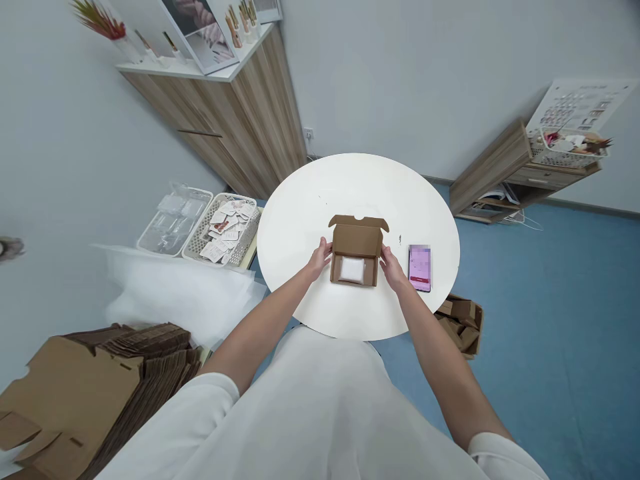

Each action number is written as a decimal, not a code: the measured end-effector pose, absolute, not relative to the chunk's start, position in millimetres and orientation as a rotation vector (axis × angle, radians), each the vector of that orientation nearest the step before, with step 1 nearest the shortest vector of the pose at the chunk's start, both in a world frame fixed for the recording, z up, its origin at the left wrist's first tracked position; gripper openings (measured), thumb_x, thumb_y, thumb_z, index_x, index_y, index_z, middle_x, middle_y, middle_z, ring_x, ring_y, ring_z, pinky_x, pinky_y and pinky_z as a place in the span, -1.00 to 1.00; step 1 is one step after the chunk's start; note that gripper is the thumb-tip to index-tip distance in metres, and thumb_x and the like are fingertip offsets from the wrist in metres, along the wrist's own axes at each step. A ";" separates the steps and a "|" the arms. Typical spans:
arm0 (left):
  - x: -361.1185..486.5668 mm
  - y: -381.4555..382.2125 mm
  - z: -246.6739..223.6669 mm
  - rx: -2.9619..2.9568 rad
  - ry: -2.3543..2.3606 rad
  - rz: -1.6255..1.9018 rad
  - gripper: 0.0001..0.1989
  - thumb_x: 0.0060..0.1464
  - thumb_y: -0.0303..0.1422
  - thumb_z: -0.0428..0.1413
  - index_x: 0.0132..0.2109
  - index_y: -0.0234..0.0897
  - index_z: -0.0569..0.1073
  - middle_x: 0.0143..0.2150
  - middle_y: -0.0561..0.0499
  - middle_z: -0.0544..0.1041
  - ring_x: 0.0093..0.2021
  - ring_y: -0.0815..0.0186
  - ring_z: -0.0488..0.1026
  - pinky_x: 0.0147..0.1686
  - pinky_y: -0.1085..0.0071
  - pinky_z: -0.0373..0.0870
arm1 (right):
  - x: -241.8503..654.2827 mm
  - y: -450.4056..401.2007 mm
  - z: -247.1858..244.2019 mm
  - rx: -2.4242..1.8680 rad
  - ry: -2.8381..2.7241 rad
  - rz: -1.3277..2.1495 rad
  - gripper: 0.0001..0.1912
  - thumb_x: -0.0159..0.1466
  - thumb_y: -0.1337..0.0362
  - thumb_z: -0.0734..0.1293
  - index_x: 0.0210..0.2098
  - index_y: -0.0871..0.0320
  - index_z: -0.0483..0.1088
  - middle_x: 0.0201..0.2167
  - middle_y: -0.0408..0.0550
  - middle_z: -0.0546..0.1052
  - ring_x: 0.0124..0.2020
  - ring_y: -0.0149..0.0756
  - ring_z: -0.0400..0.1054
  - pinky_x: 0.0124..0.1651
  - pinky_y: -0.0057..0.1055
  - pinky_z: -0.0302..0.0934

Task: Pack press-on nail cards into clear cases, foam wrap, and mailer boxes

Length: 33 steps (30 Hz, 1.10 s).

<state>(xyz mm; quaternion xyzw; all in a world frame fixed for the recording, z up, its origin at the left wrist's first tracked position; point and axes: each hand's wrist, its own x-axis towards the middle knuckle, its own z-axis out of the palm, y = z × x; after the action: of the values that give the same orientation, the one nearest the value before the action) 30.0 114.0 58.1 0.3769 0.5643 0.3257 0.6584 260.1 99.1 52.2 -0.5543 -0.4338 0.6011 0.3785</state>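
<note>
A small brown cardboard box (pixel 357 240) stands on the white round table (pixel 295 220), its lid raised and leaning back. Inside lies a white wrapped packet (pixel 353 270). My left hand (pixel 320 258) grips the left side of the box near the lid's hinge, fingers partly behind it. On the opposite side, my right hand (pixel 393 268) holds the box with the fingers against its edge. A phone (pixel 419 268) with a lit pinkish screen lies just right of my right hand.
At left are a basket of printed cards (pixel 227 230), a tray of clear plastic bags (pixel 175 220), white sheets (pixel 175 287) and stacked flat cardboard (pixel 75 393). A bin of folded boxes (pixel 467 327) stands below the table's right edge. Wooden cabinets (pixel 215 127) line the back.
</note>
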 end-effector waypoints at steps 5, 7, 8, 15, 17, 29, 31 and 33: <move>16.7 92.9 56.4 0.898 1.308 0.618 -0.25 0.03 0.13 -0.46 0.12 -0.23 0.23 0.20 -0.08 0.19 0.16 0.17 0.16 0.00 0.29 0.22 | 270.5 75.7 40.7 -1.475 -1.067 1.576 -0.27 0.13 -0.25 -0.16 0.13 -0.08 0.12 0.15 -0.22 0.18 0.10 -0.26 0.09 0.14 -0.26 0.00; 12.0 85.6 55.9 0.903 1.314 0.576 -0.23 0.03 0.14 -0.47 0.12 -0.23 0.23 0.20 -0.09 0.18 0.14 0.16 0.19 -0.02 0.29 0.24 | 273.5 67.6 39.1 -1.505 -1.055 1.615 -0.23 0.13 -0.26 -0.18 0.11 -0.03 0.17 0.09 -0.15 0.26 0.04 -0.25 0.18 0.09 -0.27 0.07; 9.9 83.0 56.2 0.908 1.313 0.555 -0.23 0.02 0.14 -0.48 0.11 -0.23 0.24 0.20 -0.08 0.20 0.13 0.16 0.20 -0.02 0.29 0.24 | 274.9 64.6 40.2 -1.514 -1.056 1.641 -0.23 0.13 -0.25 -0.18 0.10 -0.02 0.19 0.07 -0.13 0.28 0.02 -0.24 0.21 0.08 -0.28 0.08; 2.5 78.6 63.8 0.937 1.315 0.382 -0.31 -0.01 0.16 -0.28 0.00 -0.23 0.35 0.07 -0.12 0.36 0.01 0.16 0.32 -0.15 0.30 0.31 | 277.5 57.8 64.2 -1.607 -1.138 1.807 -0.37 0.15 -0.20 0.01 -0.02 0.04 0.32 -0.01 -0.04 0.38 -0.10 -0.23 0.32 -0.04 -0.28 0.16; 5.0 75.3 63.7 0.961 1.325 0.347 -0.39 -0.04 0.11 -0.13 -0.03 -0.24 0.36 0.03 -0.14 0.39 -0.07 0.18 0.38 -0.22 0.35 0.34 | 274.8 56.0 65.5 -1.681 -1.186 1.788 -0.45 0.14 -0.14 0.10 -0.09 0.08 0.36 -0.05 -0.03 0.40 -0.11 -0.24 0.31 -0.10 -0.33 0.19; 21.4 33.9 27.4 1.264 1.752 0.252 -0.31 -0.13 -0.15 0.11 0.13 -0.35 0.12 0.03 -0.21 0.33 -0.02 0.15 0.32 -0.15 0.35 0.27 | 256.0 19.2 19.2 -2.207 -1.415 1.270 -0.45 0.07 0.03 0.22 0.00 0.15 0.18 -0.37 -0.07 0.45 -0.29 -0.26 0.35 -0.30 -0.40 0.16; 23.6 33.6 23.4 1.258 1.756 0.256 -0.32 -0.12 -0.16 0.10 0.13 -0.35 0.11 0.04 -0.21 0.32 -0.01 0.16 0.32 -0.16 0.37 0.27 | 253.8 17.9 16.4 -2.228 -1.435 1.236 -0.45 0.08 0.02 0.20 0.00 0.15 0.18 -0.35 -0.05 0.45 -0.28 -0.24 0.35 -0.28 -0.38 0.17; 25.6 33.6 21.8 1.305 1.763 0.286 -0.35 -0.10 -0.19 0.09 0.12 -0.34 0.12 0.05 -0.21 0.31 0.00 0.17 0.30 -0.13 0.36 0.26 | 252.9 17.2 15.7 -2.210 -1.471 1.201 -0.45 0.09 0.03 0.19 0.01 0.17 0.18 -0.31 -0.02 0.45 -0.25 -0.22 0.35 -0.25 -0.35 0.18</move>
<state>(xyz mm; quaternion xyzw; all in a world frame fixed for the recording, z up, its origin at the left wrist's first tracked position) 25.6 33.6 21.8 0.5275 0.7123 0.1155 0.4483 252.9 17.2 15.7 -0.7535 -0.5015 0.4095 0.1137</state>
